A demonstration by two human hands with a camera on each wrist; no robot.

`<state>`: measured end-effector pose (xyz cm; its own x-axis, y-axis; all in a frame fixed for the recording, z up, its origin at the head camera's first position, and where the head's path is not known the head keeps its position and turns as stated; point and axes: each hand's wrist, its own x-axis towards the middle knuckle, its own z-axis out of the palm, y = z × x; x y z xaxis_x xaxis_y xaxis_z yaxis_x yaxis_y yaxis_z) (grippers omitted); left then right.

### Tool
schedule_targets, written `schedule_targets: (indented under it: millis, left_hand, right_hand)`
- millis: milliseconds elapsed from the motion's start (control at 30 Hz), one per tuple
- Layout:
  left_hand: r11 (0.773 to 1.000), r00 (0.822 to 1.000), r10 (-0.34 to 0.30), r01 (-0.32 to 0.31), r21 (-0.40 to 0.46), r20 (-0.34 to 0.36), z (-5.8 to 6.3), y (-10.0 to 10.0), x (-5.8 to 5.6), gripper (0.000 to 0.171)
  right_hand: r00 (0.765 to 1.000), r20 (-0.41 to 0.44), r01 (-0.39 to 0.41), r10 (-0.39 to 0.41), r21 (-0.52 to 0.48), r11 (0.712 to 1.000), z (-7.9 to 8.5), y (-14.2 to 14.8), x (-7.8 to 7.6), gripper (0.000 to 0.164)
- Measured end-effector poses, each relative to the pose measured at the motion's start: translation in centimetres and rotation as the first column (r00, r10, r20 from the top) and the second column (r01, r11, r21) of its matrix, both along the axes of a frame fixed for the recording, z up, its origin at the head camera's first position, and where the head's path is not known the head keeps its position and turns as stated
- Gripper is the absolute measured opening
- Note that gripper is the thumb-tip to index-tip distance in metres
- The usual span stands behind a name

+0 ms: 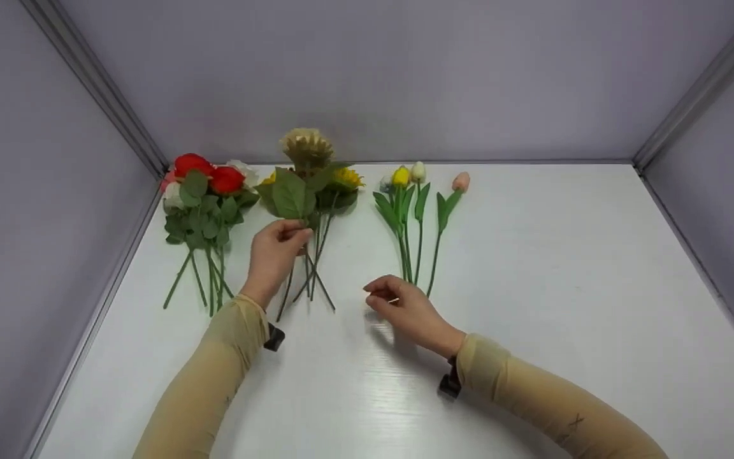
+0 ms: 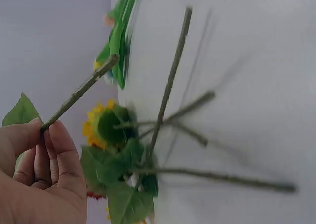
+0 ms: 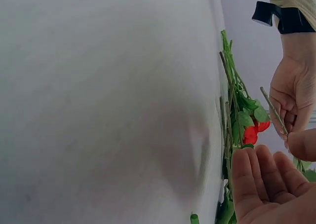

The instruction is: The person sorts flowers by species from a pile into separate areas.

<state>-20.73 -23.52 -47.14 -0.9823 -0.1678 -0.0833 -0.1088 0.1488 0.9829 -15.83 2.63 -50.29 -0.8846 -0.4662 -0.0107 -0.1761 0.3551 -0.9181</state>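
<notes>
My left hand (image 1: 274, 255) pinches a cream sunflower (image 1: 306, 148) by its stem between thumb and fingertips, just under its broad leaves (image 1: 290, 196). In the left wrist view the cut end of that stem (image 2: 81, 92) points away from the hand, raised above the table. Below it lie yellow sunflowers (image 1: 346, 177), their stems (image 2: 173, 76) crossing on the white surface. My right hand (image 1: 408, 309) hovers near the lower ends of the tulip stems, holding nothing. Its fingers (image 3: 242, 177) look loosely extended in the right wrist view, the thumb apart from them.
Red roses (image 1: 227, 180) and white ones lie in a bunch at the left. Right of the sunflowers are a yellow tulip (image 1: 401, 176), a white tulip (image 1: 418, 171), a bluish flower and a separate pink tulip (image 1: 461, 182). Grey panels (image 1: 405, 83) enclose the white table (image 1: 571, 287).
</notes>
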Motion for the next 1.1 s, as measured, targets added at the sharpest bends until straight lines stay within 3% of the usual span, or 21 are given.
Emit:
schedule_targets:
  millis: [133, 200, 333, 400, 467, 833, 1100]
  left_hand:
    - [0.999, 0.999, 0.042, -0.042, 0.000, -0.005, 0.2, -1.4, -1.4, 0.033]
    - [0.999, 0.999, 0.041, -0.041, -0.018, 0.004, 0.3, -1.3, -2.0, 0.034]
    - [0.996, 0.999, 0.034, -0.031, -0.086, 0.031, 0.0, -0.2, -3.2, 0.035]
    - [0.993, 0.998, 0.043, -0.037, -0.114, 0.047, -0.2, 0.3, -3.5, 0.033]
    - [0.990, 0.997, 0.049, -0.040, -0.134, 0.059, -0.5, 0.6, -3.8, 0.032]
    - [0.948, 0.992, 0.077, -0.042, -0.314, 0.099, -1.6, 1.4, -4.3, 0.033]
    - [0.938, 0.993, 0.043, -0.002, -0.345, 0.112, -1.7, 1.7, -4.0, 0.041]
  right_hand:
    - [0.996, -0.080, -0.038, 0.043, 0.071, 0.997, -0.2, 0.0, 0.0, 0.032]
    - [0.981, -0.174, -0.059, 0.086, 0.151, 0.987, -0.3, 0.0, 0.0, 0.034]
    - [0.901, -0.386, -0.058, 0.199, 0.348, 0.936, -0.5, -0.1, 0.1, 0.043]
    - [0.865, -0.437, -0.051, 0.247, 0.413, 0.909, -0.5, -0.1, 0.1, 0.047]
    - [0.850, -0.450, -0.059, 0.275, 0.438, 0.897, -0.5, -0.1, 0.2, 0.049]
    - [0.850, -0.443, -0.096, 0.285, 0.401, 0.911, -0.3, 0.0, 0.5, 0.046]
    - [0.885, -0.390, -0.087, 0.255, 0.400, 0.912, 0.0, 0.8, 0.4, 0.047]
